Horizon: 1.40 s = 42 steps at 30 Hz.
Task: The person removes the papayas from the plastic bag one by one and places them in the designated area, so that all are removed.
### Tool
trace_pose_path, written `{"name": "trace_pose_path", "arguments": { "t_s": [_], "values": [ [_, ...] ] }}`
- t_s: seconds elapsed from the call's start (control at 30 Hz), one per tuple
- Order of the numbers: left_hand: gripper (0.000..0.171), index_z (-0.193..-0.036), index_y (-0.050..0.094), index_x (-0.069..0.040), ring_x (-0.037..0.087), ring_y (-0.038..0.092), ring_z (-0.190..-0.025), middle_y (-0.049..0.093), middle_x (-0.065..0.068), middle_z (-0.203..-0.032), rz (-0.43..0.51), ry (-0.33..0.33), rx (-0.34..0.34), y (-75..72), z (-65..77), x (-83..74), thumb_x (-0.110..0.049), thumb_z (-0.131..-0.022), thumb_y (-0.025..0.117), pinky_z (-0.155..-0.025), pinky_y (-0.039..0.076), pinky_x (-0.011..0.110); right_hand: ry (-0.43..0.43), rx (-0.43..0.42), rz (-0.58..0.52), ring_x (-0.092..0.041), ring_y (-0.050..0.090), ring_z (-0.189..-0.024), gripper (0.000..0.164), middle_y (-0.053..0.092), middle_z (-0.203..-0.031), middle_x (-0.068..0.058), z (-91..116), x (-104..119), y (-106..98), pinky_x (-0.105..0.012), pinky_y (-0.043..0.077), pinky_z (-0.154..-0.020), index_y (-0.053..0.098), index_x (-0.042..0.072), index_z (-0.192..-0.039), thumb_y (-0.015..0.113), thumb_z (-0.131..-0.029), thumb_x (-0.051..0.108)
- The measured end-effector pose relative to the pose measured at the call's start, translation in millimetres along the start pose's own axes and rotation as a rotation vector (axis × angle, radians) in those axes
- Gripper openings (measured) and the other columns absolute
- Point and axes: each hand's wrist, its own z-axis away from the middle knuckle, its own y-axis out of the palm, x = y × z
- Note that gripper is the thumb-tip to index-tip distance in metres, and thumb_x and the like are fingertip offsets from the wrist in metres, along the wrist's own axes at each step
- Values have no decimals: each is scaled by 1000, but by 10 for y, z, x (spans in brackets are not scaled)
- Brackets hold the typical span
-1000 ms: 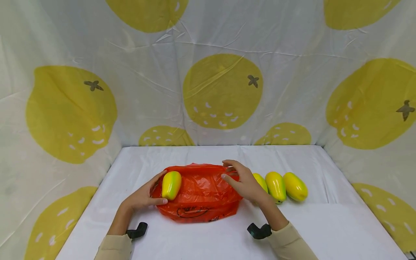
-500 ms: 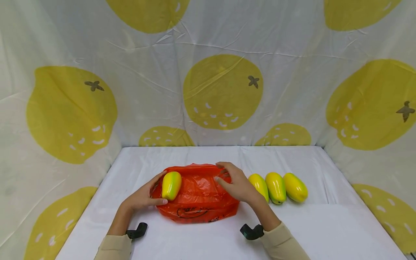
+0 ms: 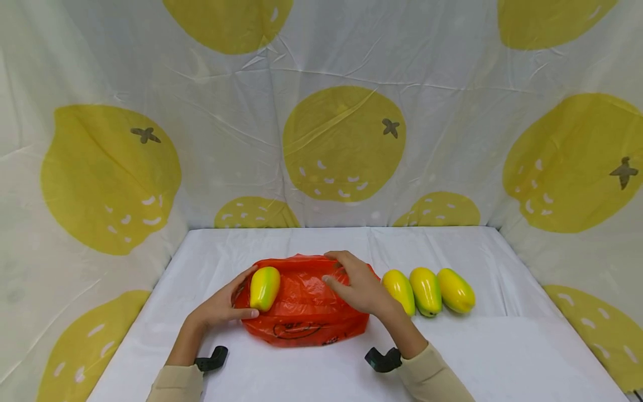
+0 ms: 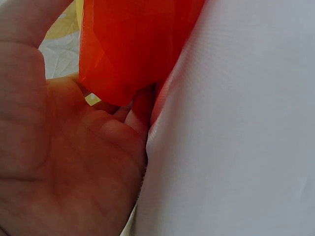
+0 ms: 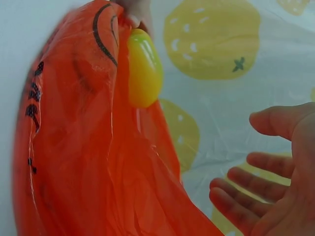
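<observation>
A red plastic bag (image 3: 311,296) with black print lies on the white table, its mouth spread upward. One yellow-green mango (image 3: 264,288) rests at the left end of the mouth; the right wrist view shows this mango (image 5: 144,69) against the red film. My left hand (image 3: 221,304) holds the bag's left end, thumb in front and fingers behind; in its wrist view the fingers curl around the bag (image 4: 133,49). Above the bag's right part hovers my right hand (image 3: 359,285), fingers spread and loosely bent. Nothing is in this hand (image 5: 275,187).
Right of the bag lie three more mangoes side by side: a near one (image 3: 399,291), a middle one (image 3: 426,291) and a far right one (image 3: 456,290). A cloth wall (image 3: 346,145) printed with lemons encloses the table (image 3: 502,346) at the back and sides.
My right hand has moved left over the bag, away from the mangoes, uncovering the nearest of them. My left hand and the mango at the bag's mouth have stayed in place.
</observation>
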Motion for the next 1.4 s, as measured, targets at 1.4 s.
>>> {"name": "trace_pose_path", "arguments": {
  "t_s": [1.4],
  "values": [
    [105,-164,23,-26,45,23,-155,26,13,-170,1,25,2,-17,7,2,-38,-80,85,-119,17,75,129,157,-91,-19,59,-117,84,51,-151,-5,-446,183,979,-35,60,-90,39,17,-156,72,-90,58]
  ]
}}
